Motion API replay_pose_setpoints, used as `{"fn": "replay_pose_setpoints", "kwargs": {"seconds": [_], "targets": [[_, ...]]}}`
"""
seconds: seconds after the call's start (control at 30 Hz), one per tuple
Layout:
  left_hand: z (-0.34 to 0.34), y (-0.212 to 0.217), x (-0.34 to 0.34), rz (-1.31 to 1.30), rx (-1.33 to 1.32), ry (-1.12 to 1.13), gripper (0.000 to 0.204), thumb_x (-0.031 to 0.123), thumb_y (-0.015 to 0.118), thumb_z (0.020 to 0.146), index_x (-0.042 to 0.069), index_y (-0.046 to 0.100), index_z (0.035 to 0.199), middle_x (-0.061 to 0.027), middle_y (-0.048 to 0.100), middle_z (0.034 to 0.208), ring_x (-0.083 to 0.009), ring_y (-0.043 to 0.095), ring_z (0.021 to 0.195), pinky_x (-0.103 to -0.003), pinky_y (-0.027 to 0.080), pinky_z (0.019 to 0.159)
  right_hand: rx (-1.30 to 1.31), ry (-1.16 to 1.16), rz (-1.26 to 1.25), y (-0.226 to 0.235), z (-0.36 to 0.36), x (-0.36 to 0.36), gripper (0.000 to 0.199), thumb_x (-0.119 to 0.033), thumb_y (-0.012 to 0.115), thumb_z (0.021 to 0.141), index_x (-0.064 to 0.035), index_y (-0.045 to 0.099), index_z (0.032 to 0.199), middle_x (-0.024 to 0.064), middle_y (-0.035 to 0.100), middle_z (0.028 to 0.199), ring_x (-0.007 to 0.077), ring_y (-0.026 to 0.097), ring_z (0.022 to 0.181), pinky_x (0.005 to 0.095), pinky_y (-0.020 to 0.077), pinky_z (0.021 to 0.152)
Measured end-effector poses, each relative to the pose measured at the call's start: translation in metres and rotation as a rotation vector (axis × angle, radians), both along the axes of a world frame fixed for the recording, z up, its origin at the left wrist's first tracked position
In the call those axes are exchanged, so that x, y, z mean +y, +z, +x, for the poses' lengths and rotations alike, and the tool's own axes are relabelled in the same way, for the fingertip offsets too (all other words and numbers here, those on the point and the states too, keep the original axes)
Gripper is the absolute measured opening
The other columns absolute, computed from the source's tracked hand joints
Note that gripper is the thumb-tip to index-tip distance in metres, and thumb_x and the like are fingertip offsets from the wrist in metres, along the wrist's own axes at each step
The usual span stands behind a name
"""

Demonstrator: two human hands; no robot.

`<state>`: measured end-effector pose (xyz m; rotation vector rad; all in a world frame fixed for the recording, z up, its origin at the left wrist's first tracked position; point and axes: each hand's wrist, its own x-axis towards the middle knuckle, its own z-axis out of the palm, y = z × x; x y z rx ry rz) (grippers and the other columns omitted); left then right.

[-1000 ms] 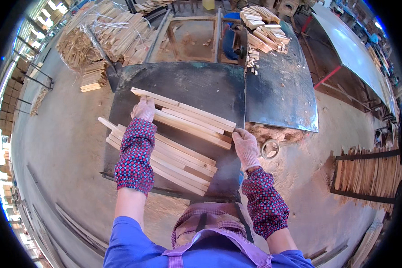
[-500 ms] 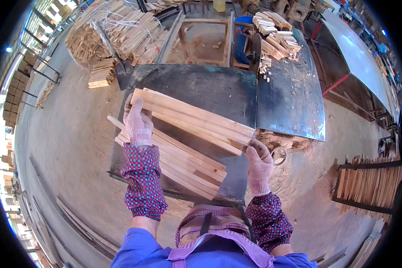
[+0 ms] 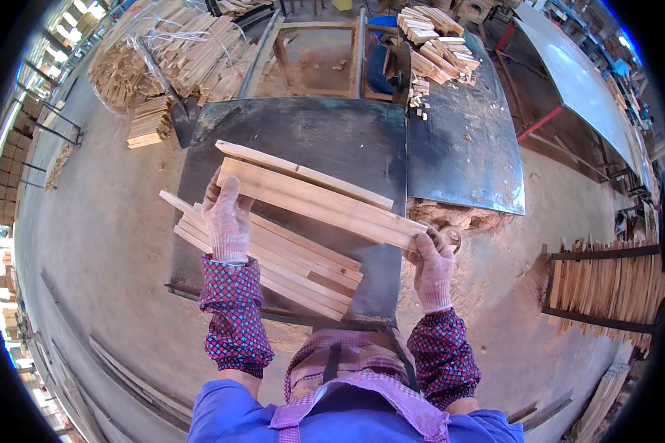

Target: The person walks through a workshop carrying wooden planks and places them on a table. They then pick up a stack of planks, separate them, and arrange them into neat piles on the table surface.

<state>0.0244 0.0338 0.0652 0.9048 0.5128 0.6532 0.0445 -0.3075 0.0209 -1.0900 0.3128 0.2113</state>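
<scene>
The two hands have lifted a small bunch of wooden slats (image 3: pixel 314 201) up off the pile. A second ago the slats lay lower on the dark bench (image 3: pixel 303 133), with both hands pressing on them. Now the bunch is higher and stands out above the other wood.

The left hand (image 3: pixel 227 218), in a pale glove, grips the left end of the bunch. The right hand (image 3: pixel 432 264), also gloved, is closed on the right end. The hands are far apart, one at each end, and both are clamped on the slats.

Under the bunch, a flat pile of slats (image 3: pixel 273 258) stays on the bench, on the side near the person. It has not moved.

So the work looks partway done: one bunch is picked and carried in the air, and more wood waits on the bench.

Past the far edge of the bench sits a big heap of wood sticks (image 3: pixel 162 59). To the right of the bench, more slats stand in a dark rack (image 3: pixel 606 284) on the floor.
</scene>
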Motion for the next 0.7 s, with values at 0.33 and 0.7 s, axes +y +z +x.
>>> {"fn": "replay_pose_setpoints", "kwargs": {"seconds": [0.33, 0.7], "targets": [[0.044, 0.005, 0.002, 0.147, 0.293, 0.054, 0.023, 0.012, 0.070, 0.086, 0.006, 0.063, 0.107, -0.0051, 0.068, 0.088, -0.0155, 0.067, 0.069, -0.031, 0.058, 0.059, -0.681, 0.321, -1.473, 0.031, 0.026, 0.002, 0.064, -0.026, 0.071, 0.082, -0.0076, 0.046, 0.138, 0.0151, 0.057, 0.121, 0.0244, 0.059, 0.106, 0.0353, 0.0473, 0.090], [0.016, -0.027, -0.093, 0.069, 0.153, 0.051, 0.058, 0.024, 0.065, 0.091, 0.002, 0.038, 0.137, -0.0102, 0.051, 0.113, -0.0248, 0.055, 0.106, -0.040, 0.045, 0.096, -0.425, 0.584, -1.160, 0.004, 0.075, 0.007, 0.037, -0.030, 0.061, 0.089, -0.0072, 0.058, 0.118, 0.0166, 0.068, 0.088, 0.0329, 0.067, 0.085, 0.0423, 0.0533, 0.074]]}}
